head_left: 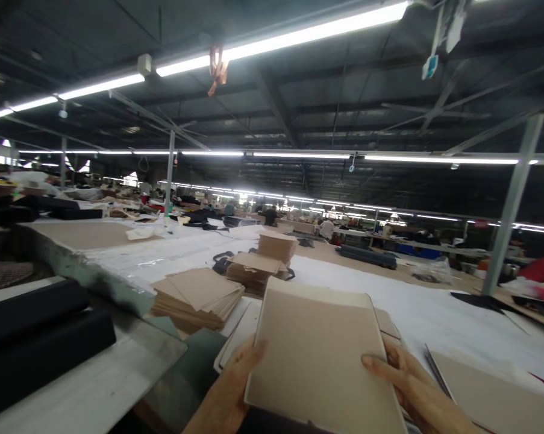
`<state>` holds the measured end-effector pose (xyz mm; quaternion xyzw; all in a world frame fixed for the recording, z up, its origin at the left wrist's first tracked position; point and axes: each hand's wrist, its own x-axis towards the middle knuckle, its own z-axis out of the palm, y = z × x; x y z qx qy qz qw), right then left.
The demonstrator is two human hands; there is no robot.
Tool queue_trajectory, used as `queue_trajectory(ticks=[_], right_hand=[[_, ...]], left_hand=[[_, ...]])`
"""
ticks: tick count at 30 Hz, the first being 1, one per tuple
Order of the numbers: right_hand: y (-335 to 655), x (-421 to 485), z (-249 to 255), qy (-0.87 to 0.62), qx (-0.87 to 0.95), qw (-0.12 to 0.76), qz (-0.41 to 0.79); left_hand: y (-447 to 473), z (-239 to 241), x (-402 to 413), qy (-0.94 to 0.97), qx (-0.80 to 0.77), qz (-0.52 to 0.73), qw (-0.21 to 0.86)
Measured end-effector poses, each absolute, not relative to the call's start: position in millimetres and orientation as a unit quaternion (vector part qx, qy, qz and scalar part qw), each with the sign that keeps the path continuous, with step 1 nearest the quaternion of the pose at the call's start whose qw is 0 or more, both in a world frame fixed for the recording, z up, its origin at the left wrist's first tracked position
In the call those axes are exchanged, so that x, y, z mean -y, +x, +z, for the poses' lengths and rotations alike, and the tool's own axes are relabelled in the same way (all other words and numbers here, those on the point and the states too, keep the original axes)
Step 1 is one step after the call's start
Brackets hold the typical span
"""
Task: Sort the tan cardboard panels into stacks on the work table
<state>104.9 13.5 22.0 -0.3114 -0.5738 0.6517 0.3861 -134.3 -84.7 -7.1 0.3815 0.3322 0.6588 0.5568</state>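
Note:
A beige rectangular panel (319,355) with rounded top corners and a pale edging is held up in front of me, tilted with its broad face toward the camera. It may be more than one layer thick; I cannot tell. My left hand (235,374) grips its left edge, thumb on the face. On the opposite edge my right hand (402,374) has its thumb pressed on the face, the fingers behind it. Just beyond lie a stack of brown sheets (197,295) and a second stack (253,271), with dark straps around it. Pale panels (242,334) lie beside my left hand.
Black padded pieces (41,325) rest on a lower surface at left. Another beige panel (493,386) lies on the white-covered table (357,280) at right. A metal post (513,205) rises from the table. Dark folded fabric (366,256) lies farther back, with people in the distance.

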Motion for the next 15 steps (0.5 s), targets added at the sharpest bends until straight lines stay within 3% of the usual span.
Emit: queue_trajectory(ticks=[5, 10, 15], right_hand=[[117, -20, 11, -0.333, 0.6, 0.396, 0.61], [122, -17, 7, -0.363, 0.629, 0.409, 0.552], [132, -9, 10, -0.279, 0.586, 0.376, 0.661]], left_hand=[[-113, -19, 80, 0.404, -0.36, 0.684, 0.49], [-108, -37, 74, 0.449, -0.422, 0.705, 0.351], [-124, -45, 73, 0.374, -0.442, 0.674, 0.458]])
